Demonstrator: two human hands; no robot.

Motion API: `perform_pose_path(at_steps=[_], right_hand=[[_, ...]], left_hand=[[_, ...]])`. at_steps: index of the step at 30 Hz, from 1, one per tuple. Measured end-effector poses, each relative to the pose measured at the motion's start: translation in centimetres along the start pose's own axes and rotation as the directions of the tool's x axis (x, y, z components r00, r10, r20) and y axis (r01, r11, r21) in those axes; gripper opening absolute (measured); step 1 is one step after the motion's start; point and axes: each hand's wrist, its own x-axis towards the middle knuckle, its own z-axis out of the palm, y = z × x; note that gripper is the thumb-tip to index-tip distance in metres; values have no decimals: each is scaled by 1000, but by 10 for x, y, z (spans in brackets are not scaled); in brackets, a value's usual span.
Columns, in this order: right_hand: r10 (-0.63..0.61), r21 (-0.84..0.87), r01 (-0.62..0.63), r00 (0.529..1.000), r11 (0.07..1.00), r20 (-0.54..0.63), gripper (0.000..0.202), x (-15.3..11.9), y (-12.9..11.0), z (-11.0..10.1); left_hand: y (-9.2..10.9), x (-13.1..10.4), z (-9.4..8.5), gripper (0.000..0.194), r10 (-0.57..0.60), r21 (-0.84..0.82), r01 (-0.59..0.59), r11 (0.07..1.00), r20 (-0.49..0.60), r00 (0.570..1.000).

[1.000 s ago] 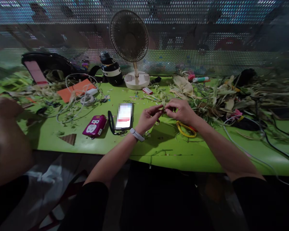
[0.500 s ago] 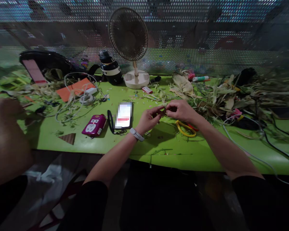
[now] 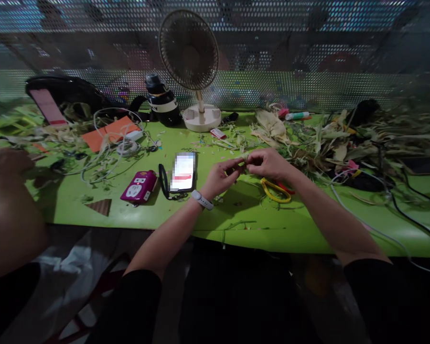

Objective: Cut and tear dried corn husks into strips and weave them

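My left hand (image 3: 222, 177), with a pale watch band (image 3: 202, 199) on its wrist, is raised over the green table with its fingertips pinched together. My right hand (image 3: 267, 161) meets it from the right, thumb and forefinger closed. Between the fingertips a bit of pale green plant strip (image 3: 244, 157) shows; most of it is hidden by the fingers. Just below my right hand lies a yellow loop (image 3: 275, 192) with a red part beside it, perhaps tool handles. A phone (image 3: 183, 172) with a lit screen lies left of my left hand.
A fan (image 3: 201, 119) and a black bottle (image 3: 164, 105) stand at the back. Dried leaves (image 3: 322, 138) heap up on the right among cables. Left are a purple power socket (image 3: 139, 187), an orange sheet (image 3: 111, 133), and another person's arm (image 3: 12, 205).
The view has shifted very slightly. Both my hands stay together at nearly the same spot, with only small finger movement.
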Motion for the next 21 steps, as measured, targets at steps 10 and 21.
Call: perform_pose_path(at_steps=[10, 21], right_hand=[[163, 168, -169, 986, 971, 47, 20, 2, 0, -4], [198, 223, -211, 977, 952, 79, 15, 2, 3, -3]], left_hand=[[-11, 6, -1, 42, -5, -89, 10, 996, 55, 998], [-10, 4, -3, 39, 30, 40, -33, 999, 65, 997]])
